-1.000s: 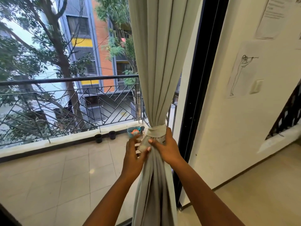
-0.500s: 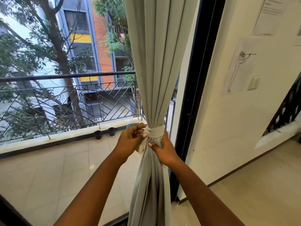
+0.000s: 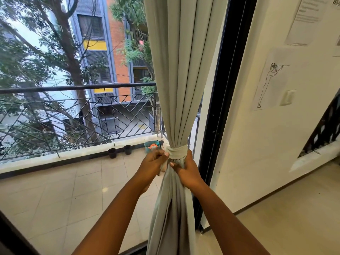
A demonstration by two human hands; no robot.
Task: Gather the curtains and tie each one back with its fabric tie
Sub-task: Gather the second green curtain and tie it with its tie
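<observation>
Looking through the head camera, I see the pale grey-green curtain (image 3: 181,74) hanging just right of centre, gathered into a narrow bunch and cinched by its fabric tie (image 3: 177,152), which sits a little below the middle of the view and wraps the bunch as a flat band. My left hand (image 3: 153,165) is at about 9 o'clock from the tie, its grip curled and pinching the loose fabric end of the tie right beside the band. My right hand (image 3: 187,172) is at about 5 o'clock from the tie, its grip curled around the curtain folds just under the band, thumb pressed against the cloth. Below both hands the curtain falls in loose folds to the bottom edge. At 3 o'clock from the curtain stands the black door frame (image 3: 223,100), and past it the cream wall (image 3: 257,144) with a line drawing (image 3: 270,83) taped on. At 9 o'clock, beyond the glass, runs the balcony railing (image 3: 77,111), with two small dark pots (image 3: 119,151) and a teal bowl (image 3: 151,145) on the balcony floor near the ledge.
</observation>
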